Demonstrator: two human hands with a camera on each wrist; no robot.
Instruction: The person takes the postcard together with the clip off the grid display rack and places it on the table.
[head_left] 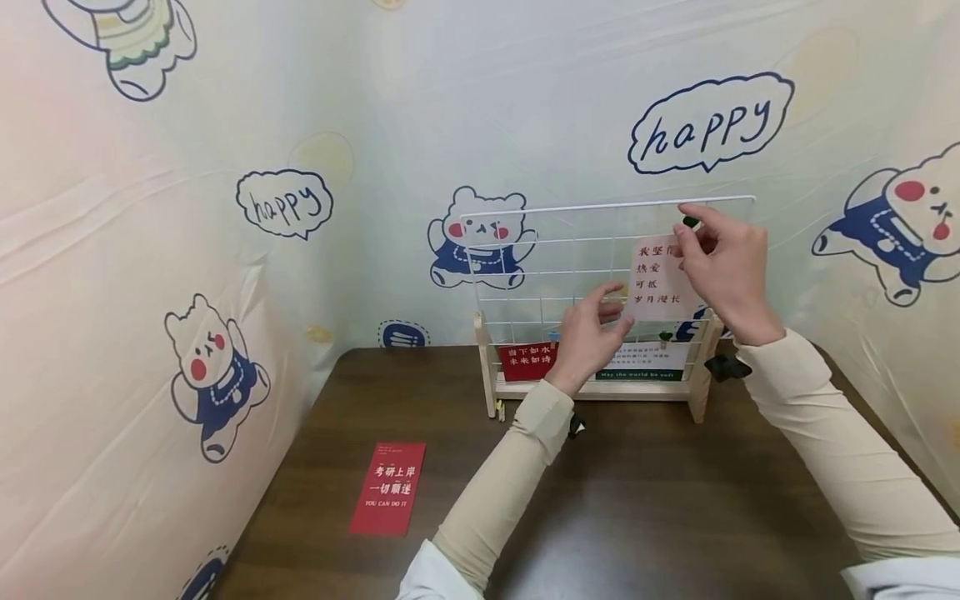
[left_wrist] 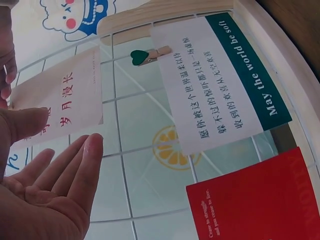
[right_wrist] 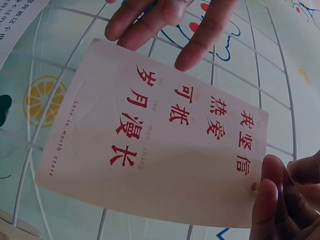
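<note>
A pale pink card [head_left: 654, 287] with red Chinese writing stands upright against the white wire grid [head_left: 573, 242], near its upper right. My right hand [head_left: 723, 267] pinches a small clothespin [head_left: 691, 222] with a dark green end at the card's top edge; the peg's wooden tip [right_wrist: 255, 187] shows on the card in the right wrist view. Beside the card's lower left edge is my left hand [head_left: 592, 333], fingers loosely bent and apart, holding nothing. In the left wrist view its thumb [left_wrist: 30, 122] overlaps the card and its fingers [left_wrist: 82, 170] spread below.
Lower on the grid hang a red card [head_left: 525, 362] and a white-and-green card [head_left: 641, 362], the latter under a green heart clothespin [left_wrist: 147, 56]. Wooden feet [head_left: 486, 367] support the grid. Small clothespins [head_left: 501, 410] lie by the left foot. Another red card [head_left: 387, 489] lies on the brown table [head_left: 637, 517].
</note>
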